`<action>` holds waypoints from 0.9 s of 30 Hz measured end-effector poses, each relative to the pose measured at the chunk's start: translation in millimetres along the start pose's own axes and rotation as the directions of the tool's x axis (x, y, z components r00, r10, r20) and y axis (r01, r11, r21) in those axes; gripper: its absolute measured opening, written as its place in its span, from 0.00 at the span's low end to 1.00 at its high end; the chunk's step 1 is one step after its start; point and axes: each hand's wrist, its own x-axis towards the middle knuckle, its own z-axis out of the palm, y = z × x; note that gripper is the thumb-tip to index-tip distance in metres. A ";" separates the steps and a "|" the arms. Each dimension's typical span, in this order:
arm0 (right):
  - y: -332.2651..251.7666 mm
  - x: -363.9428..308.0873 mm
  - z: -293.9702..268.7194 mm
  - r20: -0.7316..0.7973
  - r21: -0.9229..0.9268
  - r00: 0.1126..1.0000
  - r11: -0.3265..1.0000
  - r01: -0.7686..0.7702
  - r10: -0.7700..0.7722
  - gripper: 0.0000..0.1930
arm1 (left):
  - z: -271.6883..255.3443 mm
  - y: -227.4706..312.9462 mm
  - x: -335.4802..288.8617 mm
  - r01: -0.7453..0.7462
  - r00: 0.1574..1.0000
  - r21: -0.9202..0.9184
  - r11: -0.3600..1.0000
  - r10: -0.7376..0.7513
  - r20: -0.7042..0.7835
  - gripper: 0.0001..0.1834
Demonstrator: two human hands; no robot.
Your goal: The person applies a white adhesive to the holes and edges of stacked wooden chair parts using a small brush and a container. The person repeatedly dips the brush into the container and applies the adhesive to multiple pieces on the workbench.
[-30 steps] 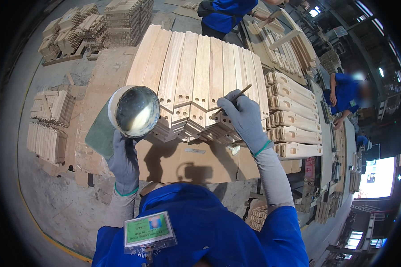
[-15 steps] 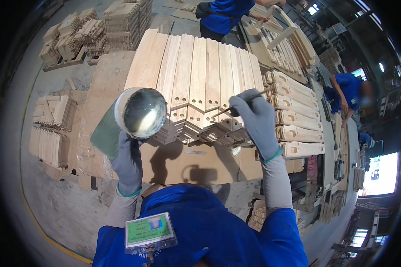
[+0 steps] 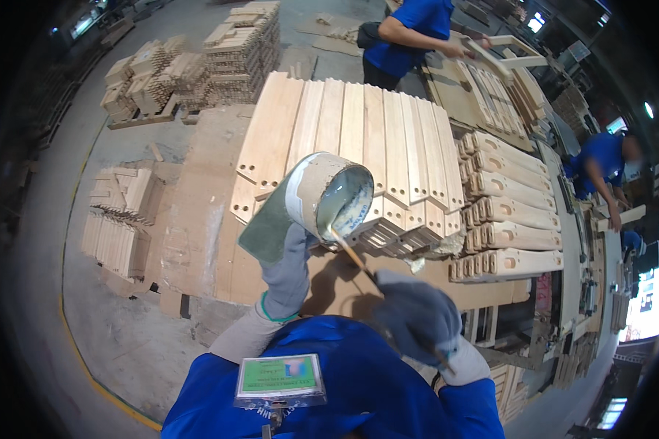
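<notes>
In my left hand (image 3: 288, 265), gloved in grey, is a round can (image 3: 309, 192) tilted to the right, with pale liquid inside. A dark green flat piece (image 3: 265, 233) sits against the can on the same hand; what it is I cannot tell. My right hand (image 3: 422, 316), also gloved and a little blurred, is closed around a thin wooden stick (image 3: 353, 254), whose tip is at the can's mouth. Whether that tip carries bristles does not show. Just beyond the can lie pale wooden boards (image 3: 353, 124) side by side in stacked layers, their near angled ends drilled with paired holes.
Shaped wooden pieces with slots (image 3: 516, 212) are stacked to the right of the boards. Cardboard (image 3: 198, 241) lies beneath and left of them. Smaller wood stacks (image 3: 117, 245) stand on the left floor. Two co-workers in blue, one (image 3: 410, 44) at the far side, handle wood.
My right hand has drawn back from the board ends, bringing the stick's tip to the can. The can has moved rightward and tipped over more. The view has shifted.
</notes>
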 end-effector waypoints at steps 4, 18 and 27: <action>-21.0 -0.2 -8.6 -0.047 0.087 0.992 0.990 -0.112 0.117 0.09 | -16.1 -2.8 -0.6 0.078 0.989 -0.164 0.983 -0.056 0.134 0.17; 4.7 -1.0 -3.7 -0.342 0.429 0.863 0.879 -0.207 0.371 0.05 | -11.9 4.4 -3.9 0.076 0.995 0.281 0.957 -0.089 0.035 0.16; 100.9 36.0 -16.7 -0.340 0.481 0.637 0.710 -0.515 0.692 0.11 | -67.6 -3.6 3.1 -0.117 0.993 0.443 0.889 0.095 0.073 0.20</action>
